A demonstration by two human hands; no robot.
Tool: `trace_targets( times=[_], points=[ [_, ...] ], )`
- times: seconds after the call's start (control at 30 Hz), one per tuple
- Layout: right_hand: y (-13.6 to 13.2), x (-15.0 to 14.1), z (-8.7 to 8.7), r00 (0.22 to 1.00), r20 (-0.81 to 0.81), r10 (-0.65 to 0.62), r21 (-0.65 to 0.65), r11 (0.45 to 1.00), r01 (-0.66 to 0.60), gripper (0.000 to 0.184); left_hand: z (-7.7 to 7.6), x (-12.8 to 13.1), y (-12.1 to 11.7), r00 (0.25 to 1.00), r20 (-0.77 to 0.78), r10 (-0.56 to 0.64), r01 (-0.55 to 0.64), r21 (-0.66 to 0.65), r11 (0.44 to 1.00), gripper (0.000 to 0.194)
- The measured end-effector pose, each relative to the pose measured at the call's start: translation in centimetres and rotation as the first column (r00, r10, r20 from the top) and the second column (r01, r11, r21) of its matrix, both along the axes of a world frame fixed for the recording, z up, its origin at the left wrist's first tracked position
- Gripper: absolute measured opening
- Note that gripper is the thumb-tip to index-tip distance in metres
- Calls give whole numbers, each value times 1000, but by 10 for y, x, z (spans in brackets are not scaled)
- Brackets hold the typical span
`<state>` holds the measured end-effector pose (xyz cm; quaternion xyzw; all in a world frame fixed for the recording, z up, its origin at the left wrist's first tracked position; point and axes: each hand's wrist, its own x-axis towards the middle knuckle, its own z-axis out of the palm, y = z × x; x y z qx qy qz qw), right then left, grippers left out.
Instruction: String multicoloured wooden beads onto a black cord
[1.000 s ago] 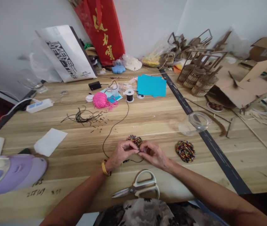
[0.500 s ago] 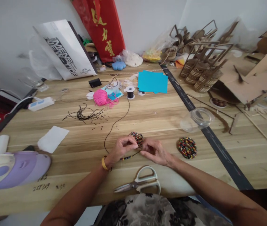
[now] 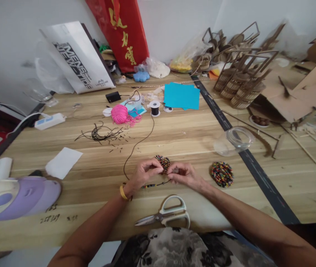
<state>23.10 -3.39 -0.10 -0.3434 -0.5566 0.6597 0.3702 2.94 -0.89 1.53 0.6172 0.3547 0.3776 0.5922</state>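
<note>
My left hand (image 3: 143,175) and my right hand (image 3: 184,175) meet over the wooden table (image 3: 174,137), both pinched on a small round piece of multicoloured beadwork (image 3: 163,162). A short strand of beads on black cord (image 3: 151,185) hangs below my left hand. The black cord (image 3: 138,142) runs from the hands up to a black spool (image 3: 154,108). A finished beaded disc (image 3: 221,173) lies to the right of my right hand. White-handled scissors (image 3: 167,216) lie near the front edge, just below the hands.
A clear plastic lid (image 3: 233,140) lies right of centre. Pink yarn (image 3: 119,114), blue paper (image 3: 181,96), cut cord scraps (image 3: 99,133) and a white sheet (image 3: 63,162) lie further back and left. A lilac device (image 3: 16,196) sits at left. Cardboard and wooden frames (image 3: 241,81) crowd the right.
The camera tilted slightly, shifting the scene down. My hands stay together on the beadwork, with fingers shifting a little along the cord.
</note>
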Motion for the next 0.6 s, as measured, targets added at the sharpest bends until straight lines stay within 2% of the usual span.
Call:
trace_targets(
  times=[0.1,0.2,0.27,0.37,0.47,0.6],
  points=[
    [2,6,9,988,10,152,-21,988,-152,23,4,-9,6,998,19,54,-54,9,999,17],
    [3,11,15,949,78,305,21,951,-308,20,7,-19,13,984,93,153,-155,15,988,17],
    [4,16,17,904,128,407,20,911,-413,20,7,-23,18,967,150,205,-207,2,978,17],
    [6,22,18,822,148,550,-47,834,-550,22,6,-26,22,943,223,248,-247,-32,969,17],
    [9,28,20,785,183,592,-82,805,-588,21,6,-23,21,948,189,257,-253,-43,966,19],
    [14,32,22,791,336,511,-12,842,-539,12,5,-18,15,982,-23,189,-189,0,982,18]
  ],
)
